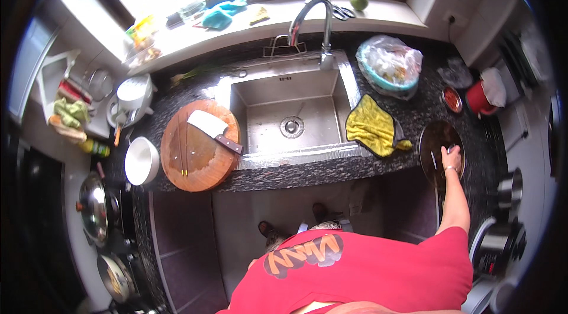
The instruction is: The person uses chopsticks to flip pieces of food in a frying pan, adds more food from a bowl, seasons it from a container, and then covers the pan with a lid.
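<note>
On the right part of the counter, my right hand (pixel 451 158) grips the knob of a round dark glass lid (pixel 429 147) with a metal rim. What lies under the lid cannot be seen. My left hand is out of view. Before me is a stainless-steel sink (pixel 266 121) with a chrome faucet (pixel 327 39). Left of it, a round wooden cutting board (pixel 199 170) bears a cleaver (pixel 207 123) and a pair of chopsticks (pixel 183 150). A yellow cloth (pixel 370 125) lies between the sink and the lid.
A plastic-covered turquoise basin (pixel 386 85) stands behind the cloth, and a small dish of red food (pixel 451 100) behind the lid. A white bowl (pixel 142 161) sits left of the board. Pans (pixel 116 278) stand on the left stove; an electric cooker (pixel 497 243) is at right.
</note>
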`<state>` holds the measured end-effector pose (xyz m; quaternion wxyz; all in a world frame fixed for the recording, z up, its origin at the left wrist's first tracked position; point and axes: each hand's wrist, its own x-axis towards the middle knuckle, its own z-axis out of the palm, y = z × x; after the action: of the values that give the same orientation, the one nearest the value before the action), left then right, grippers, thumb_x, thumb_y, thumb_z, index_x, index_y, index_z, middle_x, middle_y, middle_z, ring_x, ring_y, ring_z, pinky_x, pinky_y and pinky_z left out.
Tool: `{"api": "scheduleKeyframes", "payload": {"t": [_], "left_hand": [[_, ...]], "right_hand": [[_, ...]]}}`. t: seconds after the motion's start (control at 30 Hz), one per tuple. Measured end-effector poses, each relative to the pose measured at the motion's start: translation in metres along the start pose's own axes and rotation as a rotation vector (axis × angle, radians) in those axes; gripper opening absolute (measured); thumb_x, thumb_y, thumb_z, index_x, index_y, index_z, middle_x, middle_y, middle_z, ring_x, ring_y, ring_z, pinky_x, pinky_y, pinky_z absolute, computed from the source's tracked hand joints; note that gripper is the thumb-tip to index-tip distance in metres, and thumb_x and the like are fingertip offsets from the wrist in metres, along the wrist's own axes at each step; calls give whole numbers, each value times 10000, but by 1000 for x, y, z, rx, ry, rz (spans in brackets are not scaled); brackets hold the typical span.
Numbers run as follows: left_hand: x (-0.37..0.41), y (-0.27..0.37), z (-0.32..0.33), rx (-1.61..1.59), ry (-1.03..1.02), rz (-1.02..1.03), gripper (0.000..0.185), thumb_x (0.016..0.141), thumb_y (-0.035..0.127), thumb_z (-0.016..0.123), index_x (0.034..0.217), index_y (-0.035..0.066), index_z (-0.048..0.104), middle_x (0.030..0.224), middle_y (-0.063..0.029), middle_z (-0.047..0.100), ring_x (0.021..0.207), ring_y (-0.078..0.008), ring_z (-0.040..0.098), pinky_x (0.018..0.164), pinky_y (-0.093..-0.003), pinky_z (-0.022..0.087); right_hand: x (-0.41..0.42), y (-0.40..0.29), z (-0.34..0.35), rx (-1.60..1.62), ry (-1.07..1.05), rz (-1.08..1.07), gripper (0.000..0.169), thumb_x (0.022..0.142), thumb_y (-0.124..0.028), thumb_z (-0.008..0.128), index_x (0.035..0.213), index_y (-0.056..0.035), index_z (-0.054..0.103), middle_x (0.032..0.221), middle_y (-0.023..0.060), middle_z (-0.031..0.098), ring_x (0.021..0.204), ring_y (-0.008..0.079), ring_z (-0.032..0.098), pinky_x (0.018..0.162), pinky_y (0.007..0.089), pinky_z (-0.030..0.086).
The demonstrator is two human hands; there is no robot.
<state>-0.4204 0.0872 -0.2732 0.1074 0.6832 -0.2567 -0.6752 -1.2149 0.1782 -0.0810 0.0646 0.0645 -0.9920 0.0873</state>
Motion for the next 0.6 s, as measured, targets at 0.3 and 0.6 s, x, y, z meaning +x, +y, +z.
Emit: {"api": "scheduleKeyframes", "payload": {"t": [0.3, 0.6], "left_hand": [[-23, -73, 10, 253, 227, -121, 259, 784, 246, 664, 887, 18, 596, 751, -40, 613, 674, -138, 569, 627, -311, 481], [-17, -185, -5, 162, 220, -148, 293, 787, 244, 672, 932, -2, 609, 859, -89, 648, 780, -158, 598, 709, -303, 487]], "right_hand": [[68, 24, 31, 28, 4, -57, 378, 697, -364, 591, 952, -109, 475, 832, 215, 628, 802, 403, 605, 697, 488, 464], [20, -43, -39, 349, -1, -292, 297, 651, -310, 615, 729, -61, 473, 629, 112, 524, 588, 282, 517, 594, 393, 430]]}}
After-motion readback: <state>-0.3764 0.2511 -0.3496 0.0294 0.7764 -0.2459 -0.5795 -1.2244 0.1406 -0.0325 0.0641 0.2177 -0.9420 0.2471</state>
